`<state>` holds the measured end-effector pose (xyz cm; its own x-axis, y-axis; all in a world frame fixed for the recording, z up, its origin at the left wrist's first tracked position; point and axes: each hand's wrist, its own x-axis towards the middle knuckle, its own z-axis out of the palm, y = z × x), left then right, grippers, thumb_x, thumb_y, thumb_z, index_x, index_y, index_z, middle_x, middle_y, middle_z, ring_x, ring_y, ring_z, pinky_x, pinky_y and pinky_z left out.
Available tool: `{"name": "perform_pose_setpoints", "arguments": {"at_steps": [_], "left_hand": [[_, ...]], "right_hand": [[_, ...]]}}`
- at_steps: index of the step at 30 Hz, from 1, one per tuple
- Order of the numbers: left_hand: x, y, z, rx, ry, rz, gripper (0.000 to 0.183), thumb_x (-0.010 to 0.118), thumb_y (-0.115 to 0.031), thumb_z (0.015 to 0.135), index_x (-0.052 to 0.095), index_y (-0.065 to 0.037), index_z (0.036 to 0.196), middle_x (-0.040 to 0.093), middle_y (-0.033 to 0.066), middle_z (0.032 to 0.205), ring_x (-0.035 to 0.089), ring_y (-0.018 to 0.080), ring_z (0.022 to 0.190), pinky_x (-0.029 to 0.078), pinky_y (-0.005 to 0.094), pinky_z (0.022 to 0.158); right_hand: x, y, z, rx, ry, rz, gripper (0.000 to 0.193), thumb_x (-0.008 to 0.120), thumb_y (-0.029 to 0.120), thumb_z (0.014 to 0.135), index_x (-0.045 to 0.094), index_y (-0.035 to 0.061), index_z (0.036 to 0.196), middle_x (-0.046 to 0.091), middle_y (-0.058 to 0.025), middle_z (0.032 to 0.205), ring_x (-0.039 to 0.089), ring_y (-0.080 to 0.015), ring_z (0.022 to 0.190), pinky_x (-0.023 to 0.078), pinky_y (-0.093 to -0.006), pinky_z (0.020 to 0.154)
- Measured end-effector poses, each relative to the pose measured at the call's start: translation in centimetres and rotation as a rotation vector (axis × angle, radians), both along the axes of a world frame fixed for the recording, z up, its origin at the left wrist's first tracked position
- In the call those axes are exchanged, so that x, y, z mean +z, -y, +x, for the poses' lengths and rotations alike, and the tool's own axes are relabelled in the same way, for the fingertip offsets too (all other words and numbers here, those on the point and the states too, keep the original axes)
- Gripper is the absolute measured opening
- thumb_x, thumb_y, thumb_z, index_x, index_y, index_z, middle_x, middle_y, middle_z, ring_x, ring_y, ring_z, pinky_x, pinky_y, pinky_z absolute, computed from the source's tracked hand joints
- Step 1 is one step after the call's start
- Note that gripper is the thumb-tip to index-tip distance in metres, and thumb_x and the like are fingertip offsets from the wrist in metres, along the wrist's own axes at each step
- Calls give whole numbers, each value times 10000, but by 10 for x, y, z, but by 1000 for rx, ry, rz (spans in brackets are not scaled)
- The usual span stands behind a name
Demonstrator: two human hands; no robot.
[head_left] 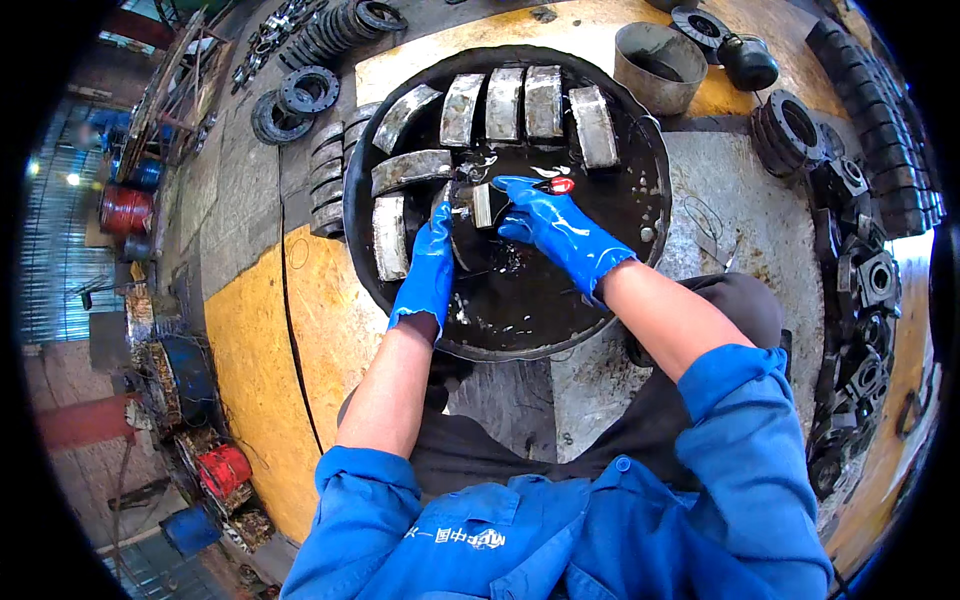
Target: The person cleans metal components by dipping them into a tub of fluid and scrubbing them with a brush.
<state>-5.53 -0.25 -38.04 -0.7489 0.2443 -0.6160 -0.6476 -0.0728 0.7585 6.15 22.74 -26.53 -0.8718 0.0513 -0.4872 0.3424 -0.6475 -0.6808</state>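
Reaching far with bare forearms (382, 388), extending a blue-gloved left hand (430, 262) and angling a matching right hand (555, 224) leftward, with fingers (516, 186) curled.

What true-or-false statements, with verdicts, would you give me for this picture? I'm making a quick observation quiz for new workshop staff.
1. The left hand and the right hand are both gloved in blue. True.
2. The grey open-topped container stands inside the round tub. False: the grey open-topped container stands outside, beyond the far right rim of the round tub.
3. Several curved blocks lie along the far and left sides of the tub. True.
4. The left hand rests on a knee. False: it is over the tub.
5. Both blue sleeves end short of the gloves, leaving forearm bare. True.
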Motion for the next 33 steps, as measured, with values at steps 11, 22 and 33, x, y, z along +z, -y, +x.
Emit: {"name": "perform_pose_setpoints", "arguments": {"at_steps": [11,22,33], "left_hand": [[12,-23,12,-66,-124,180,608,541,-514,1124,634,-16,1460,726,141,1352,711,292,1141,581,418,1013],[31,-12,16,-15,-33,177,572,479,-485,1152,602,-62,1517,718,135,1402,716,321,1194,584,483,1058],[57,-37,34,-39,-175,66,596,553,-507,1123,638,-27,1466,723,144,1369,714,285,1155,589,425,1035]], "right_hand": [[-9,-35,-7,-42,28,106,439,683,369,1066,672,158,1450,742,-81,1317,748,-210,1099,628,-398,910],[30,-42,1,339,1,221,423,684,365,1050,709,118,1393,778,-82,1188,733,-183,985,607,-330,844],[-25,-36,-28,117,372,-111,311,672,354,1042,770,128,1232,796,-133,1152,784,-259,987,648,-373,760]]}}
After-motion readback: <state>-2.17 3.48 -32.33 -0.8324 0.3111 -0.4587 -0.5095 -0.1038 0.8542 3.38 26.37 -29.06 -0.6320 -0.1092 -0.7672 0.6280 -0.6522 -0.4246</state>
